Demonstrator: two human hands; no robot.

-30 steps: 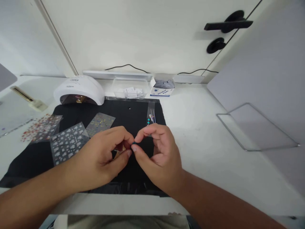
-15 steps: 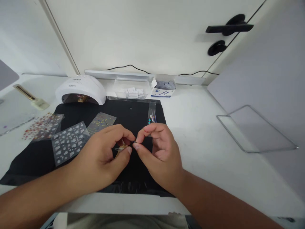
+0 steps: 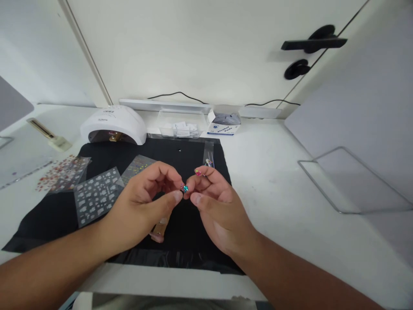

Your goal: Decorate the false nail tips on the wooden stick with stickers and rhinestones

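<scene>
My left hand (image 3: 143, 202) is closed, its thumb and index fingertip pinching a small piece with a shiny teal gem (image 3: 185, 188). My right hand (image 3: 217, 202) curls in from the other side, thumb and index fingertip close together at the same teal piece. What lies behind the gem is hidden by the fingers. A pink gem (image 3: 199, 173) with a yellow-green spot shows at another fingertip of my right hand. Under my left hand, a tan object (image 3: 158, 231) stands out against the black mat (image 3: 183, 241); its upper part is covered.
Sheets of stickers (image 3: 98, 196) lie at the mat's left. Behind stand a white nail lamp (image 3: 121, 122), a clear tray (image 3: 182, 118) with white packets and a box of alcohol pads (image 3: 224, 128). A small clear bag (image 3: 209, 150) lies beyond my right hand. A wire frame (image 3: 342, 181) is at right.
The teal gem now shows between my fingertips, where a dark piece showed before. A pink gem has come into sight on my right hand. The tan object shows lower, beneath my left hand.
</scene>
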